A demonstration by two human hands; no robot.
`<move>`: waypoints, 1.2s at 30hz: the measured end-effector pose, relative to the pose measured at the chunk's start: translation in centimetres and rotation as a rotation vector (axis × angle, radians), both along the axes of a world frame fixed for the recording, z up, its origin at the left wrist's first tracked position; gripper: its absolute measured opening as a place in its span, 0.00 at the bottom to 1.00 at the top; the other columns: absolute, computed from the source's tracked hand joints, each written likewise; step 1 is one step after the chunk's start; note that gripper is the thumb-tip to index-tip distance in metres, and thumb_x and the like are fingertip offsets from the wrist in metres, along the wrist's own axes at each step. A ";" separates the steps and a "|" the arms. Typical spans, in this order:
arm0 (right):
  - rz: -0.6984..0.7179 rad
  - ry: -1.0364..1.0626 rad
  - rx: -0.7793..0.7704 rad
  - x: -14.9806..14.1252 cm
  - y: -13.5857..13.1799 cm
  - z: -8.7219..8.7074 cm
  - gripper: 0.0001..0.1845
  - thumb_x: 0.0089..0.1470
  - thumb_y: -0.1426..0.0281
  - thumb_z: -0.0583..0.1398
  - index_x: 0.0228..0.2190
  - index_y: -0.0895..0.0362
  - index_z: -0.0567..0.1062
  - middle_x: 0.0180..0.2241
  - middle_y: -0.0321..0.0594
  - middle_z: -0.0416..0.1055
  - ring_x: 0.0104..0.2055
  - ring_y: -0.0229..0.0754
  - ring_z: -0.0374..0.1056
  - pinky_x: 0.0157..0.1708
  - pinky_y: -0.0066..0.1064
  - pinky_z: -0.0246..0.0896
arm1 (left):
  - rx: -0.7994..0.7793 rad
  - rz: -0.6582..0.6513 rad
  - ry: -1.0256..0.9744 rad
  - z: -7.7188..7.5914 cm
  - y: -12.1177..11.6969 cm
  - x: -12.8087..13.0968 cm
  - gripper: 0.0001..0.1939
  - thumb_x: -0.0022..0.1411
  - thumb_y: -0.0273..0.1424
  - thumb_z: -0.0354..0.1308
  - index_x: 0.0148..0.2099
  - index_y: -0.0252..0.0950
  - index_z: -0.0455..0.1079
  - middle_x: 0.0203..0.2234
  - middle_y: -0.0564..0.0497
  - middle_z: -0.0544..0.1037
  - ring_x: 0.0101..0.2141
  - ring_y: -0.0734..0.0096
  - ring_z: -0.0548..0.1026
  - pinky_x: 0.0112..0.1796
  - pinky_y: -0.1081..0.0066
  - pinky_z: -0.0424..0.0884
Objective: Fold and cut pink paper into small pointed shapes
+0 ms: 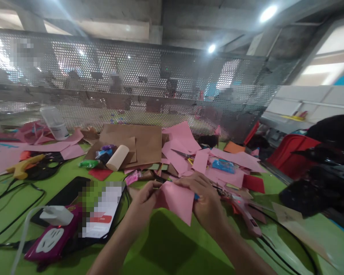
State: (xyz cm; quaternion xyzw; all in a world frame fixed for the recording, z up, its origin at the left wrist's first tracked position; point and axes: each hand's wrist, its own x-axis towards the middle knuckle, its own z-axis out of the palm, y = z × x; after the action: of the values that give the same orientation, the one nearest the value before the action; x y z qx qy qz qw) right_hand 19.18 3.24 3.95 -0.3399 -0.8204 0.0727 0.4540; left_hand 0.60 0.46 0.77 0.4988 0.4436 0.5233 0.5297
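Two hands held one pink paper piece over a green table covered with craft scraps.

From the left: one yellow glue gun, one magenta power strip with a white plug, one black phone, one cream roll on flat brown cardboard. The left hand was closed, pinching the left edge of the pink paper, a smooth angular sheet above the green table. The right hand was curled around its right edge. Many pink sheets lay behind.
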 end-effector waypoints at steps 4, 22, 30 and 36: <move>0.003 0.041 -0.001 -0.3 -0.4 0.0 0.13 0.56 0.79 0.59 0.35 0.51 0.80 0.34 0.40 0.79 0.39 0.49 0.70 0.40 0.41 0.63 | 0.007 -0.106 0.027 -0.1 0.0 0.3 0.13 0.64 0.38 0.54 0.44 0.36 0.74 0.40 0.47 0.79 0.44 0.61 0.75 0.45 0.66 0.69; 0.003 0.058 0.124 -1.4 -0.7 -0.6 0.12 0.56 0.77 0.62 0.38 0.49 0.81 0.37 0.41 0.79 0.42 0.48 0.70 0.41 0.42 0.64 | -0.003 0.031 -0.095 -1.1 0.4 0.8 0.16 0.61 0.40 0.56 0.43 0.35 0.77 0.38 0.46 0.81 0.41 0.59 0.77 0.45 0.63 0.70; -0.006 -0.028 0.169 -0.8 0.0 -1.1 0.11 0.58 0.76 0.61 0.40 0.51 0.81 0.40 0.41 0.79 0.44 0.48 0.70 0.43 0.42 0.62 | -0.016 0.081 -0.067 -0.2 0.2 0.6 0.17 0.57 0.39 0.60 0.45 0.36 0.79 0.40 0.47 0.82 0.44 0.59 0.77 0.46 0.65 0.70; -0.003 -0.060 0.186 -0.9 -0.1 -0.9 0.12 0.59 0.76 0.60 0.41 0.51 0.80 0.38 0.42 0.77 0.42 0.48 0.68 0.41 0.41 0.62 | -0.005 0.114 -0.142 -0.6 0.6 0.7 0.16 0.54 0.38 0.63 0.43 0.36 0.79 0.40 0.46 0.83 0.44 0.57 0.78 0.47 0.63 0.71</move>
State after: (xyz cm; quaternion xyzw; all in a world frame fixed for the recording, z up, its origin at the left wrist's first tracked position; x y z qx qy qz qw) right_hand 18.28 3.10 3.00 -0.2996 -0.8362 -0.0146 0.4591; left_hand 1.30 1.04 0.16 0.4328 0.4339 0.5856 0.5305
